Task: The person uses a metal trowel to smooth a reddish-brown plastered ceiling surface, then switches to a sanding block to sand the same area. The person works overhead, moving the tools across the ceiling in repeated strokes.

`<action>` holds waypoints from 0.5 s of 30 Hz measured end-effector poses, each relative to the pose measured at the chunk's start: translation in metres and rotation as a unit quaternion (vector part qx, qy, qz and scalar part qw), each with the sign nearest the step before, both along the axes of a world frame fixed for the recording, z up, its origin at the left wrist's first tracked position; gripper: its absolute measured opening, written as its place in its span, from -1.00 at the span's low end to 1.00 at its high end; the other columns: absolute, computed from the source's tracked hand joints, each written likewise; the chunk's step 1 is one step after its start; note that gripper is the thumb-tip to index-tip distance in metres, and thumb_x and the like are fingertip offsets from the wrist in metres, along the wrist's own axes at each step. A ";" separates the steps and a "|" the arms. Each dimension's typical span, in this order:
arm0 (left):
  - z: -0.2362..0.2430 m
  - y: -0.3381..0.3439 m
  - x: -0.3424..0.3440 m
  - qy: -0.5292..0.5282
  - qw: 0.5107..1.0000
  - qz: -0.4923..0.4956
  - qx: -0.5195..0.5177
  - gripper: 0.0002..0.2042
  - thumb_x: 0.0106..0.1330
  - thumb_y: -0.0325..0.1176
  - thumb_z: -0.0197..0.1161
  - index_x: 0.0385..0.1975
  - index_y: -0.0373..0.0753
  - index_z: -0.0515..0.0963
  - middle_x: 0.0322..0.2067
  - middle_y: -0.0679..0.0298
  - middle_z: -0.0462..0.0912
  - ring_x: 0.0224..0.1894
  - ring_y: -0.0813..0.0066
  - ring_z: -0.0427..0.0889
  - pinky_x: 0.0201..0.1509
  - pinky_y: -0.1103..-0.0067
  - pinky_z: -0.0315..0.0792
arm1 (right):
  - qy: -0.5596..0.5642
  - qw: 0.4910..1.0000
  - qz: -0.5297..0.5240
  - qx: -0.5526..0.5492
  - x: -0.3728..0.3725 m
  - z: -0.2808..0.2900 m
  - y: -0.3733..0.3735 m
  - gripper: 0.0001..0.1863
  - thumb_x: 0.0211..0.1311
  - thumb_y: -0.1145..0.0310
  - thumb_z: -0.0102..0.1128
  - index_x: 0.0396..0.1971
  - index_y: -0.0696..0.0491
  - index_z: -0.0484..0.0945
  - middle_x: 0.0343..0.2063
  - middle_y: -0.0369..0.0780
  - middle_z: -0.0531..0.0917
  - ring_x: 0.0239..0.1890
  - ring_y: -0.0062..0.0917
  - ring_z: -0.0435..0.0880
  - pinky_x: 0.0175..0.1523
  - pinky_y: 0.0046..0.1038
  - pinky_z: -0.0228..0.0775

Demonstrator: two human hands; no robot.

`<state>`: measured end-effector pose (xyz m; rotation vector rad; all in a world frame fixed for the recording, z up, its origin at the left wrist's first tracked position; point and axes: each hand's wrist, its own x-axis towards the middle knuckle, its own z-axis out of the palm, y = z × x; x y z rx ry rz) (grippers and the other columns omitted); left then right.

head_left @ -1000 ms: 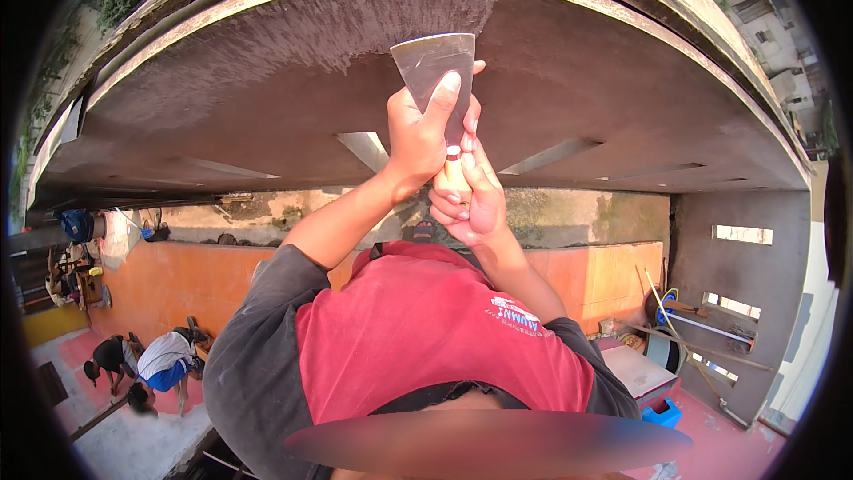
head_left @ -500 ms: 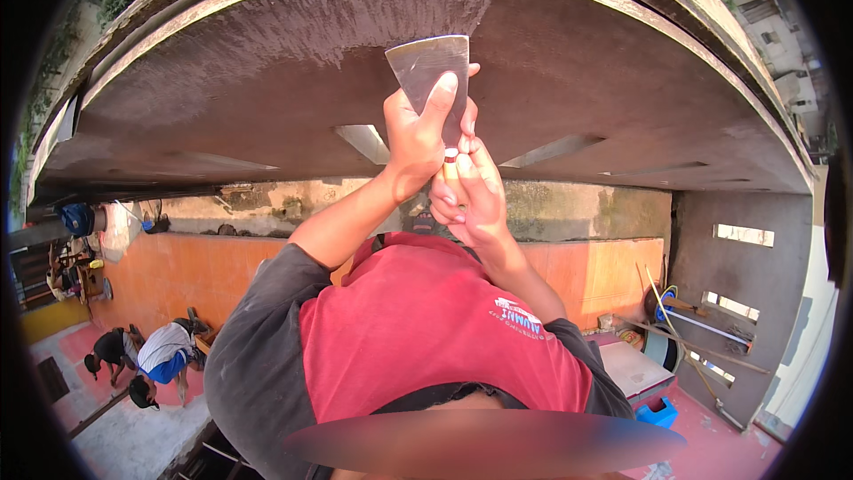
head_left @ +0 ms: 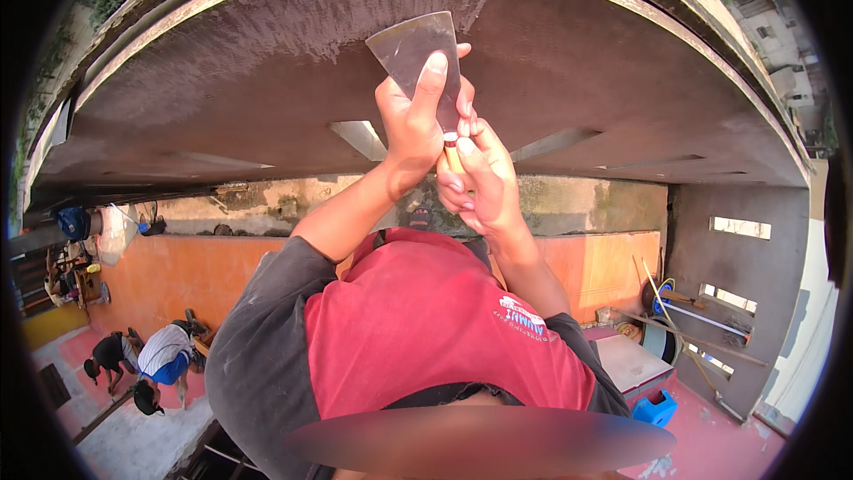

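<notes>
A wide, dark metal scraper (head_left: 411, 38) with a wooden handle is held up in front of the dark grey-brown wall (head_left: 622, 80). My left hand (head_left: 411, 118) is closed on the scraper's blade, its thumb pressed on the face and its fingers partly hidden behind. My right hand (head_left: 478, 178) is wrapped round the wooden handle just below, its fingertips close to my left fingers. Pale streaks mark the wall's upper part, behind the blade; whether the blade touches the wall, I cannot tell.
Two people (head_left: 164, 360) bend over the floor at lower left. An orange surface (head_left: 151, 276) runs behind me. Poles and sticks (head_left: 666, 320), a pale box-like top (head_left: 633, 357) and a blue plastic object (head_left: 654, 409) are at lower right. Slotted openings pierce the right wall (head_left: 693, 204).
Both my hands have moved up with the scraper, its blade now higher and a little further left, tilted slightly more. My grip looks much the same.
</notes>
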<state>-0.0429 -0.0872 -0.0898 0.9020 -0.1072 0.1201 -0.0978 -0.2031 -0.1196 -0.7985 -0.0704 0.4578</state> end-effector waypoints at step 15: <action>-0.004 0.017 -0.013 0.027 0.998 -0.005 0.064 -0.61 0.61 -0.23 0.12 0.20 -0.45 0.52 -0.59 0.25 0.56 -0.62 0.59 0.50 -0.50 0.61 0.45 | 0.107 0.991 0.019 0.079 -0.023 -0.003 0.018 -0.85 0.69 0.17 -0.12 0.03 -0.13 0.26 -0.57 -0.27 0.39 -0.75 -0.74 0.13 -0.64 -0.69 -0.05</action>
